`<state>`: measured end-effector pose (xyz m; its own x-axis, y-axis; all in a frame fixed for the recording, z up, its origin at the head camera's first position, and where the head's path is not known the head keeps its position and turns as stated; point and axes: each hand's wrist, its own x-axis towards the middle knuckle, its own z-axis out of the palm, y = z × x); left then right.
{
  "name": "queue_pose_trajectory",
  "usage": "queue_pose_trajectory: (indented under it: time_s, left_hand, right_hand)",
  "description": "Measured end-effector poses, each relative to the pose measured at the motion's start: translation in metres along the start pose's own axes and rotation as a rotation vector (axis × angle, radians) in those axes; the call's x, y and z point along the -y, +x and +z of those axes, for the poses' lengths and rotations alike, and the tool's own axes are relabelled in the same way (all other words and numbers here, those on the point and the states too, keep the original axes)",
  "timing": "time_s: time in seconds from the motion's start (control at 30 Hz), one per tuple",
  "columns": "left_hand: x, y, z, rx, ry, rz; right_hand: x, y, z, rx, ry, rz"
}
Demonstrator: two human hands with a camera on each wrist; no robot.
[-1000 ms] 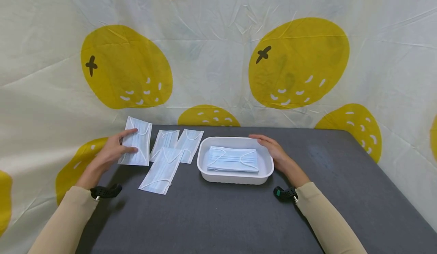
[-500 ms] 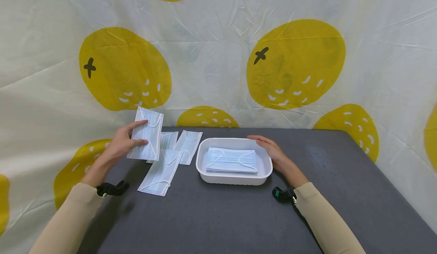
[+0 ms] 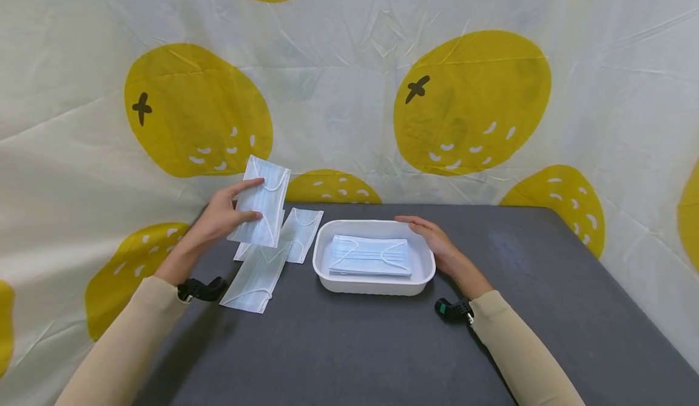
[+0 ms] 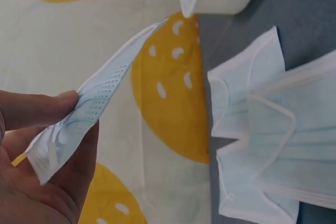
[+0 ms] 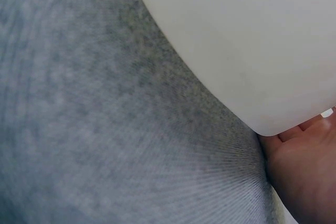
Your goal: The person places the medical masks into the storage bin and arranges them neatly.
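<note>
My left hand (image 3: 226,212) pinches a pale blue face mask (image 3: 263,203) between thumb and fingers, holding it up above the table. The left wrist view shows the held mask (image 4: 94,95) nearly edge-on, slightly bent, with the thumb on one side and fingers behind. Below it lie three more masks, overlapping; the front mask (image 3: 253,284) shows most, and the held one partly covers the others. A white plastic tub (image 3: 374,286) stands to the right with a stack of masks (image 3: 371,255) inside. My right hand (image 3: 437,242) rests along the tub's right end, fingers extended at its far rim.
Everything stands on a dark grey table (image 3: 349,351). Behind and to the left hangs a pale cloth (image 3: 333,90) with yellow fruit prints, close to the table's back edge. Both wrists wear black straps.
My left hand has lifted the mask and carried it to the right, over the masks on the table. The right hand and the tub stay where they were.
</note>
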<state>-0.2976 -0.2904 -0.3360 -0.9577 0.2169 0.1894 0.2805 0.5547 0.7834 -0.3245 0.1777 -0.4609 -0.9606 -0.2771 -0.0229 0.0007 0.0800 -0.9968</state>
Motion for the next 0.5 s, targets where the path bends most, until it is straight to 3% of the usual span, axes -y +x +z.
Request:
queue_pose_trajectory:
  time_s: [0.5]
  left_hand:
    - [-0.042,0.029,0.036,0.082,0.039,0.093]
  right_hand:
    - [0.002,-0.001,-0.001,0.009,-0.019,-0.004]
